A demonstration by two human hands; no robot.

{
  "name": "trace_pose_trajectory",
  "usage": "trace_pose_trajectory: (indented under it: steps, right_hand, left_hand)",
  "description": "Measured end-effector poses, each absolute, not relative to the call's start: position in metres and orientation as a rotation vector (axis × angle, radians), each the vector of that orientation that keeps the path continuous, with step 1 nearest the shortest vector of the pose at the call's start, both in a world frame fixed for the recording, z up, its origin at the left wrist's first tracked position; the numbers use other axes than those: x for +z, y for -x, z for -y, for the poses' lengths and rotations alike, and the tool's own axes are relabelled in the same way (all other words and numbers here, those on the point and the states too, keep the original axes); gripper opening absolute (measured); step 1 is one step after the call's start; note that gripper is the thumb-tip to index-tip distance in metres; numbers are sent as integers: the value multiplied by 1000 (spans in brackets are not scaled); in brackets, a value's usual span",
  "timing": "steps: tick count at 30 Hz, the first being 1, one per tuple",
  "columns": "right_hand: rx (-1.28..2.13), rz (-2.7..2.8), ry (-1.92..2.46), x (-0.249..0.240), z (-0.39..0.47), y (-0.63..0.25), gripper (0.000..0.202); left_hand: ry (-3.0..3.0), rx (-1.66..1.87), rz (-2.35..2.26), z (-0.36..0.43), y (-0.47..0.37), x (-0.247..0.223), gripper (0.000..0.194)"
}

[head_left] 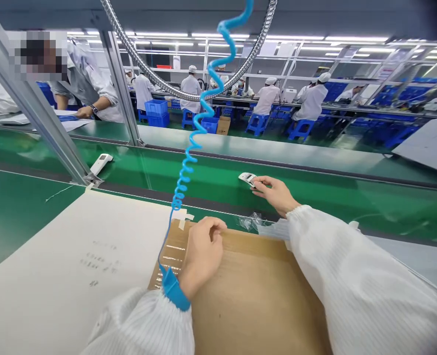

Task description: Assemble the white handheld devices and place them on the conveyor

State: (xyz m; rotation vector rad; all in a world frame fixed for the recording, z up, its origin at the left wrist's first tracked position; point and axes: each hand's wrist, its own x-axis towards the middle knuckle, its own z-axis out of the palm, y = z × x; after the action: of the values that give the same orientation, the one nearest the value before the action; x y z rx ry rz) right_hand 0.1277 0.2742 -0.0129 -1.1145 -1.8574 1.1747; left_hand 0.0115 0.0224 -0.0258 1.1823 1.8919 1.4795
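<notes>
My right hand [275, 195] reaches out over the green conveyor belt [203, 170]. Its thumb and fingers pinch the near end of a small white handheld device [247, 177], which has a dark window on its upper face. My left hand [203, 249] is curled above the brown cardboard surface [263, 291], and nothing shows between its fingers. A blue wrist strap [174, 292] circles the left wrist, joined to a coiled blue cord [184, 172] that hangs from above. Another white handheld device [101, 163] lies on the belt at the left, beside the metal post.
A large white sheet [70, 256] with faint writing covers the left side. Crumpled clear plastic [253, 222] lies at the cardboard's far edge. A metal post [44, 98] and a flexible metal hose [148, 74] frame the view. Across the belt, a person's hand [84, 112] rests near papers.
</notes>
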Motion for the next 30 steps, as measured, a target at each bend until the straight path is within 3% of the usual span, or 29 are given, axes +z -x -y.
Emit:
trace_pose_trajectory:
  steps: [4,7,12,14,20,23,30]
  right_hand:
    - [1426,1708,860,11,-203,-145,37]
    - [1670,1551,779,19,-153,-156,44]
    - [1738,1338,814,-2,-120,-164,35]
    - [1559,1439,872,-12,-122,-168,32]
    - [566,2036,797,-19,-123,-179,9]
    - [213,2142,817,-19,-118,-178,7]
    - [-157,2168,745,-23,-118,-175,9]
  left_hand:
    - [-1421,1656,-2007,-19,-11,-18,27]
    - [-1575,1687,-2114,-16,-10,-10,34]
    - [-1426,1215,-1860,-13,-11,-4,23]
    - [-1372,1139,-1839,-12,-13,-4,20]
    - [-1519,1140,-2049,-13,-16,-7,19]
    - [-1596,1101,-2075,-13,-16,-9,19]
    - [-1735,1067,-2147,-11,-13,-10,20]
